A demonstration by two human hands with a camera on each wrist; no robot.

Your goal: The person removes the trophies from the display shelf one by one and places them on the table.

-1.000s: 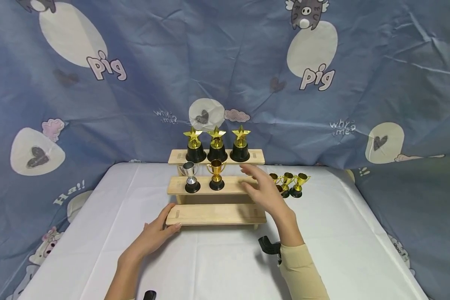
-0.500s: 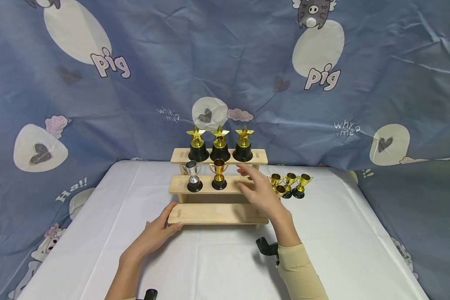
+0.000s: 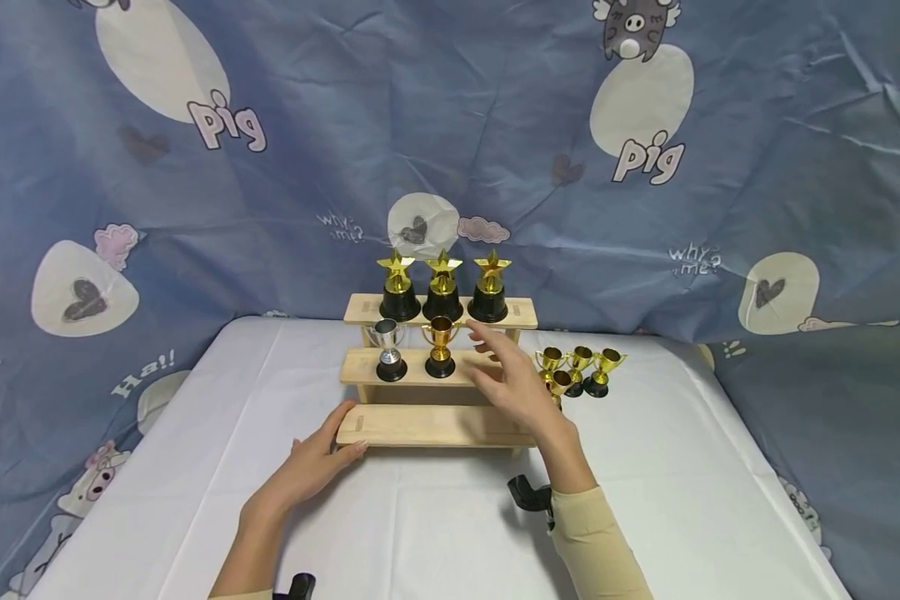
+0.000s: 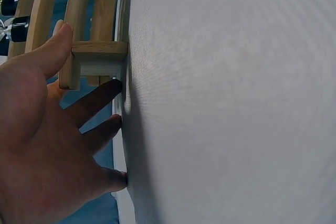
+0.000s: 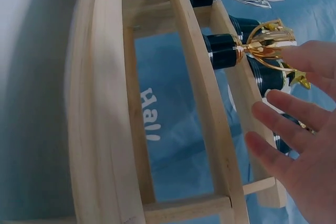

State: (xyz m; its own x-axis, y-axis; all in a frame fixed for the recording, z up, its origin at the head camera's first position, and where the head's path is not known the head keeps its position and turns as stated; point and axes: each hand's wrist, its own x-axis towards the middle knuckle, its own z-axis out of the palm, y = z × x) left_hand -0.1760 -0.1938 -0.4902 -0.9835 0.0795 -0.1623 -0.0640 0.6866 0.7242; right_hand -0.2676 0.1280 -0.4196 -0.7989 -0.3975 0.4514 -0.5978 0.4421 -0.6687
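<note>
My left hand point(image 3: 311, 458) holds the left end of the lowest step of a three-tier wooden display stand point(image 3: 435, 425), thumb on one side and fingers on the other. In the left wrist view some of its fingers point(image 4: 102, 132) reach down to the tablecloth. On the middle step a silver trophy cup point(image 3: 390, 350) stands left of a gold trophy cup point(image 3: 440, 346). My right hand point(image 3: 521, 387) hovers just right of the gold cup, fingers loosely spread. One fingertip is at the cup's handle; I cannot tell whether it touches.
Three gold star trophies point(image 3: 442, 287) line the top step. Several small gold trophy cups point(image 3: 597, 371) stand on the white-clothed table point(image 3: 690, 483) right of the stand, partly behind my right hand. A blue printed curtain point(image 3: 285, 167) hangs behind and around the table.
My right hand has moved left, closer to the gold trophy cup. The left hand stays at the stand's end. The head view has shifted slightly.
</note>
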